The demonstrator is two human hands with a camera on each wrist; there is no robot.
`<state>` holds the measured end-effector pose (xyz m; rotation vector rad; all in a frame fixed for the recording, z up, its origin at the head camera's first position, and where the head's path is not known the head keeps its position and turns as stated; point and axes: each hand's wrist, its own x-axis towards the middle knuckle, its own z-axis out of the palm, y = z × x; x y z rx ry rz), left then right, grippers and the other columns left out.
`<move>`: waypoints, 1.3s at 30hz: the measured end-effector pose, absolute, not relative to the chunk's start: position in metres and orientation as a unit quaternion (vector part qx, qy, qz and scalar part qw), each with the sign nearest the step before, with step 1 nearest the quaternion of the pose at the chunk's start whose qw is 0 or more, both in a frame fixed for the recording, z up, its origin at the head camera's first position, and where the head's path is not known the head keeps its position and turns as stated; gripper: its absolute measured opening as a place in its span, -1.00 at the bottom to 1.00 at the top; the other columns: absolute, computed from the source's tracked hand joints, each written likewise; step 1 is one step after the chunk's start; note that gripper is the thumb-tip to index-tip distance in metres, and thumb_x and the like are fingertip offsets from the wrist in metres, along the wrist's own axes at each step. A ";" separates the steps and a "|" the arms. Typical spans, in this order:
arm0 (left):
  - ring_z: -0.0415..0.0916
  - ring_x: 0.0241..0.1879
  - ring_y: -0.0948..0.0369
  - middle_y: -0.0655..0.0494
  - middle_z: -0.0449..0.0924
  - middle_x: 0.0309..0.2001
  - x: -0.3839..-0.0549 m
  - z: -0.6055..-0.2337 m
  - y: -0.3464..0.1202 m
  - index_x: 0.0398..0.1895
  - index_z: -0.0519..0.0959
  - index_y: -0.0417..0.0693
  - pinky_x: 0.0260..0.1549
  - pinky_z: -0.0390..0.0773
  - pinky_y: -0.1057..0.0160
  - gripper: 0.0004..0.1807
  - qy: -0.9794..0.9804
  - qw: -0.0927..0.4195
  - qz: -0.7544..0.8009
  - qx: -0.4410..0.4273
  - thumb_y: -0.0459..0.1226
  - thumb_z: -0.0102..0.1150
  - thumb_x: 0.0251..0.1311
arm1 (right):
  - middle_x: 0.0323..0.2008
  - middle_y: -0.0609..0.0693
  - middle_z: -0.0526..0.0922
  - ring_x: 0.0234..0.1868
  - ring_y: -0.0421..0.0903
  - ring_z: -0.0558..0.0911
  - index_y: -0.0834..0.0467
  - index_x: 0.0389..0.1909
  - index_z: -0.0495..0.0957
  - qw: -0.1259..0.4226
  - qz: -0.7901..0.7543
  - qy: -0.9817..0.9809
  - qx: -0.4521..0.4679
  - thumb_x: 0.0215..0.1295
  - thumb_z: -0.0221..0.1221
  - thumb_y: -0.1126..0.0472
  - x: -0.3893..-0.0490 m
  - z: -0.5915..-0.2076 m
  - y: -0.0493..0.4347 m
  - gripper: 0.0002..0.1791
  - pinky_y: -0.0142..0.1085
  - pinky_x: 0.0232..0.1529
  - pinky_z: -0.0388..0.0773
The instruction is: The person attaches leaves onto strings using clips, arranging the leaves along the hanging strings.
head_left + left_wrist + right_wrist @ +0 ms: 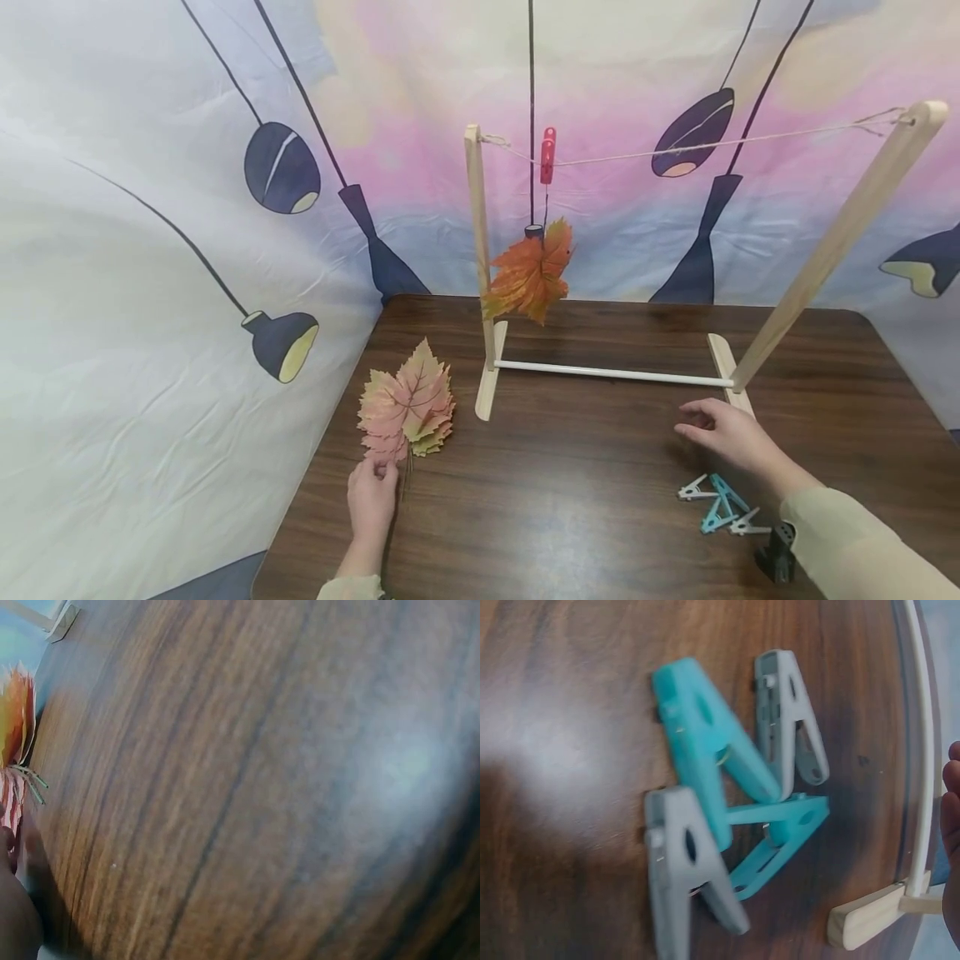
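Note:
Several pink-and-green artificial maple leaves (408, 400) lie stacked on the table's left side, stems toward me. At their lower left edge, my left hand (372, 500) pinches a leaf between thumb and curled fingers. In the left wrist view, only part of that hand (16, 915) shows beside the leaves (15, 727). My right hand (731, 433) hovers with loosely bent fingers, holding nothing, near the wooden stand's right foot (722, 357). Close below it lie blue and grey clothespins (718, 504), larger in the right wrist view (697, 742).
A wooden stand (832, 250) with a white crossbar (611, 372) carries a string (622, 157). From it, a red clothespin (548, 156) holds an orange leaf (532, 275) near the left post. Behind the brown table (555, 500) hangs a printed cloth (420, 100).

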<state>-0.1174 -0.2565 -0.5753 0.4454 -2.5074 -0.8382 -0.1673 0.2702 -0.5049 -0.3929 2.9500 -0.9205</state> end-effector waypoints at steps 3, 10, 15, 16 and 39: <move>0.38 -0.43 0.01 -0.02 0.47 -0.54 -0.119 -0.574 -0.257 -0.52 0.54 -0.25 -0.40 0.34 0.06 -0.95 -0.900 0.248 -0.315 0.171 -0.42 0.20 0.02 | -0.29 0.00 0.61 -0.31 -0.10 0.57 0.29 -0.12 0.57 0.019 -0.281 0.950 -0.134 0.16 0.28 0.05 -0.163 -0.511 0.273 -0.59 -0.17 -0.32 0.51; 0.38 -0.40 0.04 -0.10 0.52 -0.48 -0.126 -0.563 -0.259 -0.42 0.56 -0.32 -0.35 0.33 0.12 -0.90 -0.873 0.278 -0.349 0.195 -0.39 0.19 0.07 | -0.23 0.06 0.61 -0.25 -0.03 0.59 0.27 -0.14 0.58 0.027 -0.279 0.952 -0.127 0.13 0.30 0.06 -0.154 -0.523 0.278 -0.61 -0.10 -0.27 0.54; 0.40 -0.42 0.11 -0.08 0.52 -0.46 -0.133 -0.552 -0.258 -0.38 0.56 -0.31 -0.39 0.32 0.29 -0.90 -0.857 0.299 -0.366 0.206 -0.39 0.16 0.12 | -0.21 0.09 0.61 -0.23 0.01 0.60 0.27 -0.14 0.58 0.035 -0.282 0.951 -0.120 0.13 0.30 0.04 -0.149 -0.526 0.280 -0.59 -0.06 -0.25 0.54; 0.40 -0.43 0.14 -0.07 0.52 -0.46 -0.135 -0.550 -0.258 -0.39 0.56 -0.30 -0.41 0.32 0.34 -0.90 -0.854 0.304 -0.367 0.208 -0.38 0.16 0.12 | -0.20 0.09 0.61 -0.22 0.02 0.60 0.27 -0.14 0.58 0.038 -0.280 0.952 -0.119 0.13 0.30 0.04 -0.149 -0.527 0.281 -0.59 -0.06 -0.25 0.54; 0.33 -0.49 0.37 0.12 0.46 -0.47 -0.162 -0.499 -0.252 -0.36 0.53 -0.28 -0.48 0.29 0.49 -0.83 -0.787 0.342 -0.456 0.235 -0.29 0.14 0.18 | -0.19 0.00 0.60 -0.22 -0.05 0.57 0.21 -0.14 0.59 0.094 -0.267 0.948 -0.146 0.08 0.31 -0.04 -0.133 -0.540 0.287 -0.55 -0.13 -0.23 0.52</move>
